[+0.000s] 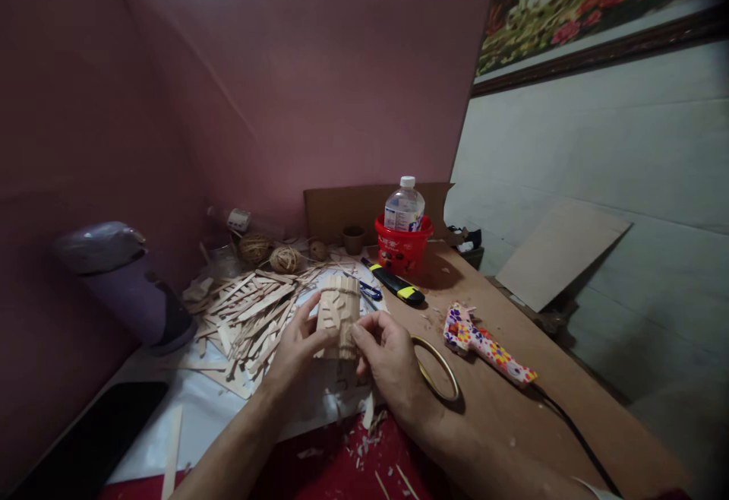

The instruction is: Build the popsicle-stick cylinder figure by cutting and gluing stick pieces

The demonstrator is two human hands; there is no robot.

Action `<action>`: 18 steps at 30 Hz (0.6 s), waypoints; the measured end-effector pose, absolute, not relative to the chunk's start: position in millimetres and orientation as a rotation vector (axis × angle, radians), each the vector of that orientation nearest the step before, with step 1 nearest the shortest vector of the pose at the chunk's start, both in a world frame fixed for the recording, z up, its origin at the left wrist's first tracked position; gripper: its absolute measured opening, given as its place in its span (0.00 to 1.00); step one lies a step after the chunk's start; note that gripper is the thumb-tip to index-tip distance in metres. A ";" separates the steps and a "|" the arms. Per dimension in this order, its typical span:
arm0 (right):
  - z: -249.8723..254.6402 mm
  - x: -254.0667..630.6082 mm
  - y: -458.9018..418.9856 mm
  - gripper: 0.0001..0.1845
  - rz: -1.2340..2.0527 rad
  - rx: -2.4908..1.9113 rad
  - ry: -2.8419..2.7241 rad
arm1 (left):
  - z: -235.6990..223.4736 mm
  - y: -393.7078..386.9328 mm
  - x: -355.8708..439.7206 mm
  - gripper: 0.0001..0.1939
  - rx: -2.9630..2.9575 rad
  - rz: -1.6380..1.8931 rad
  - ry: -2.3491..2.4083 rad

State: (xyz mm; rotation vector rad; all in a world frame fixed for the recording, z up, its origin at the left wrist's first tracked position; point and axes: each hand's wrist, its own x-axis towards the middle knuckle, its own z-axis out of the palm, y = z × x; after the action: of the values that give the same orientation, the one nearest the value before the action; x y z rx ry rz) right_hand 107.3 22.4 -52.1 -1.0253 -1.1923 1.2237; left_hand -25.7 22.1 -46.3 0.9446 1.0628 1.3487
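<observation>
A small cylinder (340, 310) covered in upright craft sticks stands between my hands, with pale leaf-like wood pieces on its front and bands round its top and bottom. My left hand (301, 337) grips its left side, the thumb across the lower front. At the right edge, my right hand (384, 348) has thumb and forefinger pinched together against the cylinder; what they hold, if anything, is hidden. Scissors lie under the right hand, with one gold handle loop (438, 369) showing. Behind the cylinder is a blue-handled tool (370, 291).
A heap of craft sticks (256, 314) lies left, with twine balls (285, 259) behind. A yellow-black utility knife (399, 285), a red bucket (403, 249) holding a bottle (404, 207), and a flowered, corded glue gun (487, 344) are right. A purple tumbler (134, 295) and dark phone-like slab (91, 439) are left.
</observation>
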 end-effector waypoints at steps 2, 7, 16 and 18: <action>-53.5 107.0 23.5 0.08 1.224 -1.012 -1.169 | -47.7 23.2 -25.8 0.41 0.955 1.353 1.049; -53.8 108.9 24.7 0.09 1.226 -0.974 -1.185 | -45.9 22.9 -24.2 0.41 0.943 1.340 1.075; -49.4 109.4 18.2 0.09 1.304 -0.878 -1.132 | -40.5 18.6 -22.9 0.43 0.894 1.326 1.090; -48.9 109.2 18.8 0.09 1.308 -0.856 -1.149 | -40.3 18.4 -22.6 0.42 0.897 1.345 1.087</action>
State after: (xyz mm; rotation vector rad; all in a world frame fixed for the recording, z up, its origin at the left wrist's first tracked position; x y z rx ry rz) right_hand 109.2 18.8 -48.9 -0.8564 -1.1486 1.3085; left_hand -22.6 18.4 -40.3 0.8969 1.0867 1.3448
